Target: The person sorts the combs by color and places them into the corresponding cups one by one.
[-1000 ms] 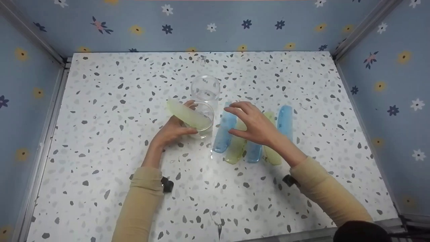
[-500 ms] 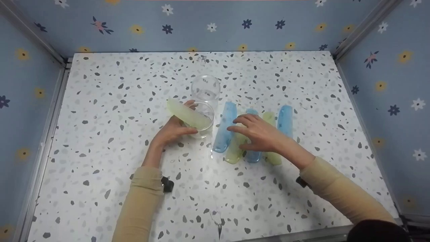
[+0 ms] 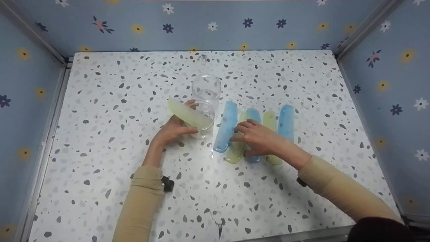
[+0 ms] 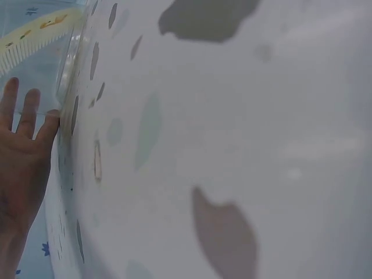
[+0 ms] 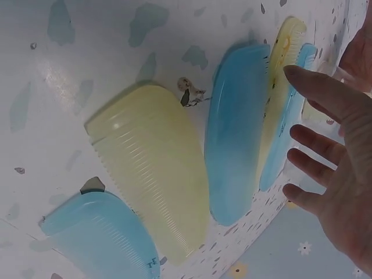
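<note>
My left hand grips a clear plastic cup around its side, thumb at the front and fingers behind. A yellow-green comb leans in that cup, tilted out over the left rim; its teeth show in the left wrist view. My right hand hovers over a row of combs, thumb and fingers apart with nothing held. Its fingertips are close over a yellow-green comb, between a blue comb on the left and another blue comb partly hidden under the hand.
Behind the held cup stands a second clear cup. Farther right in the row lie a yellow-green comb and a blue comb. Flower-patterned walls border the speckled tabletop.
My right hand has drawn back from above the leftmost blue comb, toward the right and nearer me, then lowered slightly over the yellow-green comb. The left hand and cup stay put.
</note>
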Demonstrator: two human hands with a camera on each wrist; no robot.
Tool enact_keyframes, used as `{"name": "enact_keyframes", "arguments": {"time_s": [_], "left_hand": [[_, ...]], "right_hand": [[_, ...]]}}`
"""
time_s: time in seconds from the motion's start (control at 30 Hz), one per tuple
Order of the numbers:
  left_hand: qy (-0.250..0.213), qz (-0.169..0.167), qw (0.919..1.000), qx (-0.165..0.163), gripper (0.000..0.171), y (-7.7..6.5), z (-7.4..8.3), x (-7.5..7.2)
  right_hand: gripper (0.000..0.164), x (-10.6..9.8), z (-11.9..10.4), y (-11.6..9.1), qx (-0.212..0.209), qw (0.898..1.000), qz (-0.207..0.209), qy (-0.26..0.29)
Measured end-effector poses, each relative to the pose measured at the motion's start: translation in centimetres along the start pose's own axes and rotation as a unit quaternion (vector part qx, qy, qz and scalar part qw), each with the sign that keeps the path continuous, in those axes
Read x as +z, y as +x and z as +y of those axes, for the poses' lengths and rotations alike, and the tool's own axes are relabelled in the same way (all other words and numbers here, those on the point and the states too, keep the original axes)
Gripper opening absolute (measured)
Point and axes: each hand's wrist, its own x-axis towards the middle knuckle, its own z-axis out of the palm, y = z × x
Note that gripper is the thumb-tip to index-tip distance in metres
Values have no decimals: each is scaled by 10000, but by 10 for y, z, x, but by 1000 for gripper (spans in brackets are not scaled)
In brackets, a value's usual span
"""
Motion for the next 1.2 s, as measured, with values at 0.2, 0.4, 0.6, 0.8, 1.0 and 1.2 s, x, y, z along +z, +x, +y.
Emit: {"name": "enact_keyframes", "arguments": {"time_s": [0.2,0.4,0.6,0.8,1.0,1.2], "left_hand": [[106,-104,9999,45,106,3,2,-3],[351,-317,9989,13,107,4,8,-8],[566,-551,9968,-136,109,3,16,-13],[636,-737,9951,-161,109,3,23,-16],[690,-779,9943,-221,107,3,24,-18],[549,-777,9951,-260,107,3,22,-18]], "right_hand": [[60,3,-1,3,58,9997,-206,-130],[59,5,-4,6,156,9988,-393,-230],[56,11,-4,10,155,9976,-470,-480],[57,13,-4,12,174,9973,-448,-563],[59,13,-6,12,153,9973,-423,-575],[63,13,-7,12,-9,9974,-415,-582]]}}
